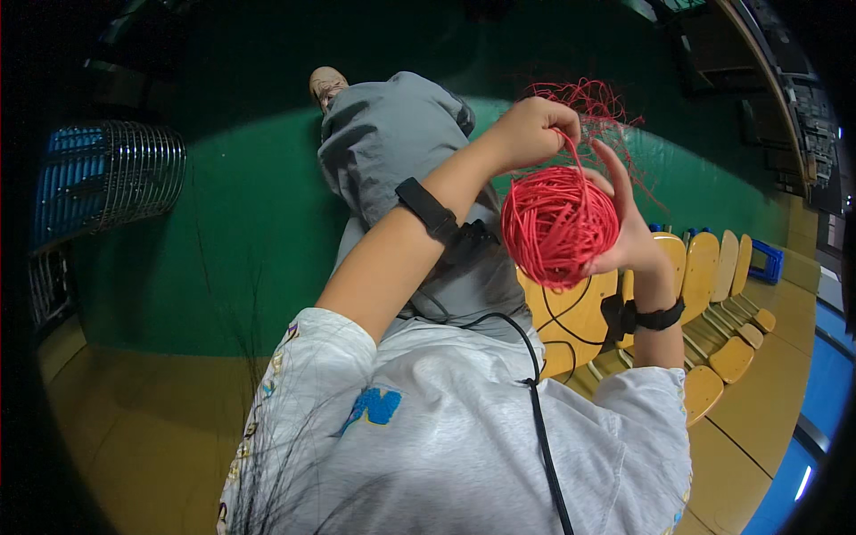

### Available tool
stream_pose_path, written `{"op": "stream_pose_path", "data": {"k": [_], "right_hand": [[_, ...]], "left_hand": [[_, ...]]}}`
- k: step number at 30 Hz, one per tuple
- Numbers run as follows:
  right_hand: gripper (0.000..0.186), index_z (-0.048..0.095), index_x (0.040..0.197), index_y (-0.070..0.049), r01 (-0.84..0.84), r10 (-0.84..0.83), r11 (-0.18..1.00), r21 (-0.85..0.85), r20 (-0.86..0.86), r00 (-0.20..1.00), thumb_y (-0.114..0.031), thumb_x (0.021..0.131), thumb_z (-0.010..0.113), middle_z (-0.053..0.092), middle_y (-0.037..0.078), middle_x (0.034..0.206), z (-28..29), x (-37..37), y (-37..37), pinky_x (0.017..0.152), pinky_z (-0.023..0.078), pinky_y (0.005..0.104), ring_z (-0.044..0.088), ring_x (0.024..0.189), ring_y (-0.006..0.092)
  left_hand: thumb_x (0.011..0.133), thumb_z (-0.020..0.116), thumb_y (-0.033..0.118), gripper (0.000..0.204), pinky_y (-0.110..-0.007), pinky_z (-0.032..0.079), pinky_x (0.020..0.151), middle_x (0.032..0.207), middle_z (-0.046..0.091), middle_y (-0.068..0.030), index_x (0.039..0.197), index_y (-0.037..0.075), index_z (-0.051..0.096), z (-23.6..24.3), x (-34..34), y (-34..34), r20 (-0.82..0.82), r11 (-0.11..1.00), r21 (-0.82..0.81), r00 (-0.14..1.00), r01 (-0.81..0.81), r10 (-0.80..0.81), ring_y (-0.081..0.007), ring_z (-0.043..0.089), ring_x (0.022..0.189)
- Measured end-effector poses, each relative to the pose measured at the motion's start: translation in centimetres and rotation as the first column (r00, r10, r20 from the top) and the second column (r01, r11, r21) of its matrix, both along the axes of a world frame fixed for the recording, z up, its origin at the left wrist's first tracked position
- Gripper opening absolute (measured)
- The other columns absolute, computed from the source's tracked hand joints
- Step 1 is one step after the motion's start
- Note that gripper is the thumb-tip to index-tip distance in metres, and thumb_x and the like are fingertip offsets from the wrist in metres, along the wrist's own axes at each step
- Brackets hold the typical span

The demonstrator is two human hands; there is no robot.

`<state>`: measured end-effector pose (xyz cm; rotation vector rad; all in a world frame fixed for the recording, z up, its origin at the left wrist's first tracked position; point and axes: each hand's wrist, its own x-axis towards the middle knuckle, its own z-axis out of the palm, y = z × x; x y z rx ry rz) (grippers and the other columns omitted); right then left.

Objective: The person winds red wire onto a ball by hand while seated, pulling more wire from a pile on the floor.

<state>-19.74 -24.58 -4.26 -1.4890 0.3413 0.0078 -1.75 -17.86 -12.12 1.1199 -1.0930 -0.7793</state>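
A round ball of red cord [557,227] rests in my right hand [635,236], whose fingers and thumb curve around its right side. Above the ball, my left hand [539,134] is closed in a pinch on a strand of the same cord. That strand runs from the pinch down over the top of the ball. Beyond both hands spreads a loose tangle of red cord [599,102], partly hidden behind my fingers. Black straps with small devices circle both wrists, and a black cable hangs down my shirt.
Wooden chairs with yellow seats [700,267] stand in a row to the right, with another wooden seat [571,312] under the ball. A blue plastic stool [767,261] is behind them. Metal-framed chairs [138,174] are stacked at the left. The floor [250,232] is green and tan.
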Motion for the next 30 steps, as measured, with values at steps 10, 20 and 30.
{"op": "stream_pose_path", "data": {"k": [10, 20, 30], "right_hand": [[0.089, 0.019, 0.142, -0.012, 0.507, -0.563, 0.826, 0.248, 0.291, 0.774, -0.037, 0.073, 0.070, 0.036, 0.015, 0.138, 3.3, -0.1, -0.7, 0.097, 0.042, 0.0459, 0.040, 0.125, 0.0323], [0.086, 0.031, 0.136, -0.016, 0.482, -0.692, 0.587, 0.651, 0.094, 0.716, -0.045, 0.068, 0.075, 0.034, 0.014, 0.138, -4.4, 0.0, -8.7, 0.099, 0.040, 0.0564, 0.038, 0.123, 0.0394], [0.074, 0.037, 0.130, -0.007, 0.614, -0.622, 0.768, -0.183, 0.020, 0.783, -0.028, 0.072, 0.076, 0.049, 0.012, 0.125, -8.1, 2.6, -8.2, 0.090, 0.047, 0.0465, 0.052, 0.110, 0.0328]], "left_hand": [[0.065, 0.043, 0.002, 0.016, -0.031, 0.039, 0.054, 0.058, 0.054, -0.0067, 0.065, 0.004, 0.058, -0.9, 0.4, -0.1, -0.065, 0.913, 0.366, 0.983, 0.182, -0.170, -0.0162, 0.050, 0.058], [0.068, 0.046, 0.002, 0.012, -0.033, 0.041, 0.058, 0.068, 0.058, -0.0076, 0.073, 0.005, 0.057, -1.5, -0.9, -0.2, 0.163, 0.881, 0.420, 0.938, 0.216, -0.307, -0.0199, 0.054, 0.065], [0.074, 0.044, 0.000, 0.011, -0.035, 0.047, 0.052, 0.069, 0.059, -0.0108, 0.081, 0.000, 0.053, -1.4, -1.0, 0.0, 0.092, 0.709, 0.629, 0.876, 0.317, -0.474, -0.0217, 0.061, 0.062]]}}
